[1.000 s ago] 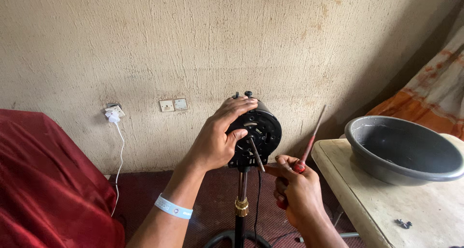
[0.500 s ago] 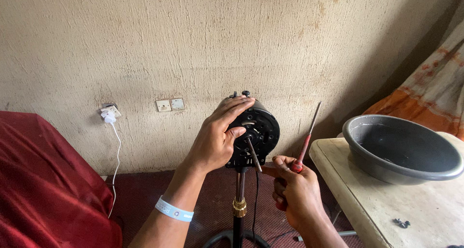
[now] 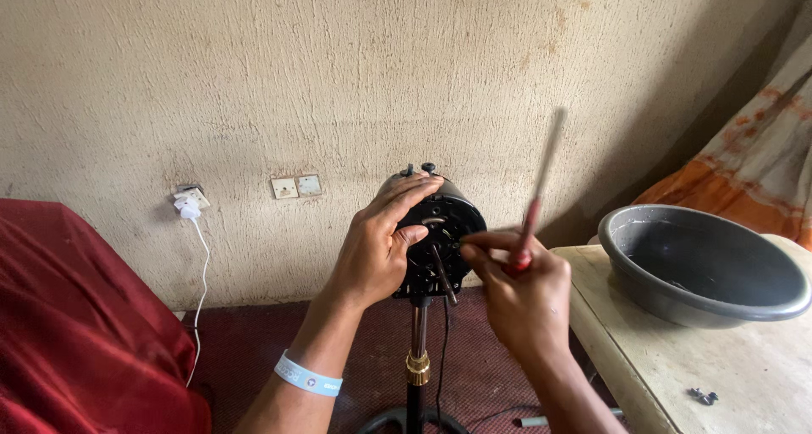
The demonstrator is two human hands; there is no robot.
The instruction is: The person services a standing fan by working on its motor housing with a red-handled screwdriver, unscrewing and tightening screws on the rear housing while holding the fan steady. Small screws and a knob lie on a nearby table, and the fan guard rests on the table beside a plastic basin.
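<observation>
— What do you see at the hands?

— I see the black fan motor on top of its stand pole, in front of the rough beige wall. The left hand lies on the left side of the motor; its fingers are curled over the housing and grasp it. A light blue wristband is on that wrist.

— And the right hand?

— The right hand is just beside the motor, on its right side. Its fingers are clenched around a screwdriver with a red handle; the metal shaft points up and looks blurred. The fingertips reach the front face of the motor, near the short shaft which sticks out there. If they really touch it, I cannot tell.

— What is around?

— At the right stands a tabletop with a grey plastic basin on it, and some small screws lie near the front edge, well apart from the basin. Behind it hangs an orange and white cloth. At the left there is a dark red cover. On the wall I see a double socket and a white charger with its cable hanging down. A thin black cable hangs beside the pole.
</observation>
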